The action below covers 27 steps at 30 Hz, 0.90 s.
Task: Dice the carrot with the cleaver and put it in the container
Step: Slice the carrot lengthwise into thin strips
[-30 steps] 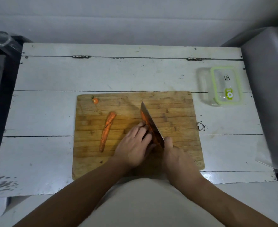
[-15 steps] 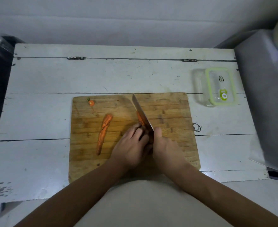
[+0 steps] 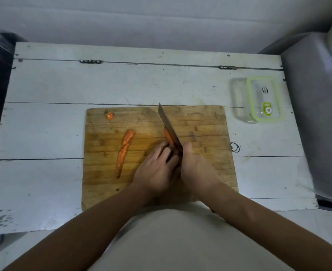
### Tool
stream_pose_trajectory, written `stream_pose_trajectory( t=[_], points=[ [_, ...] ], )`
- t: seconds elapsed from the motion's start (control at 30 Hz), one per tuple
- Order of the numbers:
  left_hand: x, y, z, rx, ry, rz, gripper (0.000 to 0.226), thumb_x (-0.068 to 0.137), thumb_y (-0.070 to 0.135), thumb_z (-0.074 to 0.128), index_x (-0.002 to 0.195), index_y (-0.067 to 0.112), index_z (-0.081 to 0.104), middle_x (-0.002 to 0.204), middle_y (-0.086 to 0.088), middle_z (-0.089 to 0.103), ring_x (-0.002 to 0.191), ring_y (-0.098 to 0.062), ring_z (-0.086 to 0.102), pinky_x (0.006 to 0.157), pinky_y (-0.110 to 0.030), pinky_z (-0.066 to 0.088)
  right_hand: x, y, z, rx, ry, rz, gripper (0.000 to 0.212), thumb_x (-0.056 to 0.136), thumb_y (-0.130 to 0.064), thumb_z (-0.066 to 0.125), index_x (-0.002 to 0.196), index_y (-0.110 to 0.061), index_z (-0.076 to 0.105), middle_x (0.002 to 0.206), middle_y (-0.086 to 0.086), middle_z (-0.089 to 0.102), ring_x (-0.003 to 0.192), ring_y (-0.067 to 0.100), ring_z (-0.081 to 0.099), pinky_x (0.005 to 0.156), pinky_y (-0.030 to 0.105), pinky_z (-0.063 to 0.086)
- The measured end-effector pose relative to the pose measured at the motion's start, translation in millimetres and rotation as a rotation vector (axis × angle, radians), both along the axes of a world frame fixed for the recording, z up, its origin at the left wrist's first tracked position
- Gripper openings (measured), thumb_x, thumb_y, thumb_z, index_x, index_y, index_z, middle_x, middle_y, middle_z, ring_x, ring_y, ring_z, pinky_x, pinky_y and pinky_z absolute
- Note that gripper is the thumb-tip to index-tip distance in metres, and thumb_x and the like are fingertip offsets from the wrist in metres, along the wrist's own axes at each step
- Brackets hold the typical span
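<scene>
Right hand (image 3: 197, 169) grip is wrapped round the cleaver (image 3: 169, 127) handle. Left hand (image 3: 157, 169) grip pins a carrot piece (image 3: 168, 136) just left of the blade. Carrot's stiff and rolls, so hold it flat-side down, fingertips tucked. The other half (image 3: 124, 151) lies further left; the container (image 3: 259, 99) is far right.

Scuffed wooden cutting board (image 3: 200, 122), clear glossy plastic container (image 3: 257, 98).

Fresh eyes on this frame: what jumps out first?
The cleaver, gripped by the right hand, slanting across the middle of the cutting board, its blade against a carrot piece that the left hand steadies. Left of that lies a long carrot strip. A green-rimmed container sits off the board, far right.
</scene>
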<state>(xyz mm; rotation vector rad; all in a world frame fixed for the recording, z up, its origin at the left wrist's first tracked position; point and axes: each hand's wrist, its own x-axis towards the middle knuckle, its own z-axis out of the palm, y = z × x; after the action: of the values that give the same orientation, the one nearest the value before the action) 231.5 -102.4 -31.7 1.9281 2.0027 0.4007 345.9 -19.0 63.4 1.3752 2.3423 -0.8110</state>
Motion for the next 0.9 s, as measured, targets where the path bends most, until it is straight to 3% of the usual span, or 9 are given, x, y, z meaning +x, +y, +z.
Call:
stream_pose_trajectory(
  t=[0.3,0.5,0.67,0.9],
  points=[
    [1.8,-1.0,5.7,0.009,0.044,0.012,0.042,0.104,0.046,0.045,0.131,0.017,0.057,0.142,-0.011,0.049,0.145,-0.032,0.033,0.117,-0.047,0.038,36.1,-28.5,10.6,0.075,-0.106,0.031,0.028,0.101,-0.013,0.039,0.125,-0.023,0.028,0.091,0.008,0.066,0.084,0.03,0.07,0.067,0.038,0.051],
    [0.2,-2.9,10.2,-0.006,-0.005,0.015,0.045,0.103,0.046,0.039,0.133,0.018,0.056,0.142,-0.009,0.046,0.146,-0.031,0.03,0.115,-0.044,0.036,4.1,-6.7,3.5,0.001,0.05,-0.02,0.02,0.101,-0.011,0.037,0.119,-0.018,0.035,0.084,0.008,0.058,0.087,0.037,0.066,0.067,0.039,0.044],
    [3.0,-3.8,8.7,0.035,0.086,0.021,0.038,0.104,0.047,0.043,0.122,0.018,0.059,0.138,-0.009,0.05,0.143,-0.029,0.034,0.115,-0.041,0.037,40.1,-32.1,7.2,0.082,-0.05,-0.021,0.018,0.1,-0.011,0.036,0.114,-0.022,0.034,0.087,0.009,0.064,0.082,0.034,0.068,0.065,0.039,0.047],
    [3.6,-5.5,8.0,0.075,0.042,0.022,0.036,0.101,0.043,0.045,0.12,0.017,0.061,0.132,-0.009,0.05,0.141,-0.03,0.036,0.114,-0.042,0.039,7.7,-4.7,8.1,0.016,0.087,-0.058,0.02,0.1,-0.012,0.044,0.118,-0.017,0.037,0.086,0.004,0.055,0.09,0.034,0.063,0.069,0.037,0.041]
  ],
)
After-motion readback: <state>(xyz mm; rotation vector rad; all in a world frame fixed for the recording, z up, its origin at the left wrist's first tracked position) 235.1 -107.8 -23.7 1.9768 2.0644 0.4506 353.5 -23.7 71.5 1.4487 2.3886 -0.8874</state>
